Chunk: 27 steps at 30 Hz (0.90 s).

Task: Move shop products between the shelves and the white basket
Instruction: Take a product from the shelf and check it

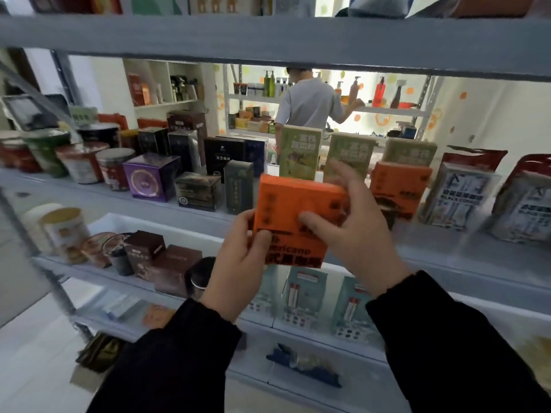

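An orange coffee box (290,204) with black lettering is held up in front of the middle shelf (447,251), in both of my hands. My left hand (238,263) grips its lower left edge, thumb on the front. My right hand (354,225) holds its right side, thumb pressed on the front and fingers behind the top corner. A second orange box (401,186) stands on the shelf just to the right, with green boxes (299,152) behind. I see no white basket in view.
The middle shelf holds dark boxes (238,189), a purple box (150,180), tins (113,168) at left, and silver coffee pouches (459,195) at right. The lower shelf carries brown boxes (176,266) and teal packs (304,296). A person (310,102) stands behind at a far shelf.
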Motion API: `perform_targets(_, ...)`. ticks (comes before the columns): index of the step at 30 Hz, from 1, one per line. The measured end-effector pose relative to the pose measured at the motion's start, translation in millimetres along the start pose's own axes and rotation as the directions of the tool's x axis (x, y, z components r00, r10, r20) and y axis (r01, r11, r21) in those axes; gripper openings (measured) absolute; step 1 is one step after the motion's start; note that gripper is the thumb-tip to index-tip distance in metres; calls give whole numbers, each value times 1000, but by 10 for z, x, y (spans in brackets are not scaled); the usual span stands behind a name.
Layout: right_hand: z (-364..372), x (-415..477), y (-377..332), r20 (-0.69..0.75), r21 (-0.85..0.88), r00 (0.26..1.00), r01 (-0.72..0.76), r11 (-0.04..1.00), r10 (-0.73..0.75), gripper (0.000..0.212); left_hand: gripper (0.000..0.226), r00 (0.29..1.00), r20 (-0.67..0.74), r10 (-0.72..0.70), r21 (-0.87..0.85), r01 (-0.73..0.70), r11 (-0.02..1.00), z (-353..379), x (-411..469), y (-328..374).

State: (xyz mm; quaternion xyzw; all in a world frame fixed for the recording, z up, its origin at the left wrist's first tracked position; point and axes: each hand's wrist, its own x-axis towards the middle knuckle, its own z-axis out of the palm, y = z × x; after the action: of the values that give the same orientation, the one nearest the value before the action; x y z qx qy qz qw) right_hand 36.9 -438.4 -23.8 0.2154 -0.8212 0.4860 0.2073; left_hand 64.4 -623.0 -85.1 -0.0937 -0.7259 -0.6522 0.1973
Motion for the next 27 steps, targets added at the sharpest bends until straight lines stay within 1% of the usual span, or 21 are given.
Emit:
perform_targets(1, 28, -84, 26, 69, 73, 992, -111, 991, 106, 80, 16, 998, -22, -55, -60, 54, 997, 17, -100, -8)
perform_targets(2, 58, -176, 66, 139, 134, 975, -194, 972, 175, 81, 15, 994, -49, -100, -102, 94, 990, 27, -194, -12)
perform_targets(4, 107, -375, 163, 225, 238, 945, -290, 927, 238, 73, 17, 983, -85, -163, -135, 151, 979, 53, -359, -10)
perform_targets(5, 131, -475, 207, 241, 278, 935, -324, 904, 260, 68, 24, 979, -85, -184, -135, 172, 976, 65, -435, -15)
perform_targets(7, 183, -665, 274, 236, 379, 921, -382, 843, 311, 62, 48, 980, -65, -188, -113, 180, 977, 69, -562, -44)
perform_targets(9, 249, -819, 303, 215, 516, 908, -418, 748, 360, 55, 68, 991, -20, -133, -7, 133, 991, 30, -645, -125)
perform_targets(11, 317, -950, 288, 193, 640, 897, -422, 643, 397, 47, 68, 994, 58, -95, 123, 87, 989, -9, -695, -213)
perform_targets(13, 391, -1045, 244, 176, 702, 892, -411, 582, 417, 45, 66, 983, 123, -138, 157, 118, 980, -68, -739, -239)
perform_targets(16, 546, -1130, 146, 201, 722, 877, -434, 539, 437, 48, 95, 952, 216, -217, 132, 192, 973, -206, -787, -267)
perform_targets(18, 674, -1193, 88, 225, 710, 867, -458, 536, 444, 48, 103, 934, 277, -227, 64, 218, 974, -312, -836, -297)
perform_targets(21, 877, -1286, 20, 225, 694, 847, -486, 531, 482, 50, 105, 907, 365, -211, -70, 253, 965, -488, -898, -361)
perform_targets(24, 1120, -1388, -22, 225, 637, 853, -495, 590, 471, 48, 105, 882, 427, -200, -195, 306, 932, -672, -956, -448)
perform_targets(27, 1368, -1477, -34, 235, 582, 829, -538, 610, 507, 43, 93, 867, 460, -191, -273, 343, 899, -839, -989, -552)
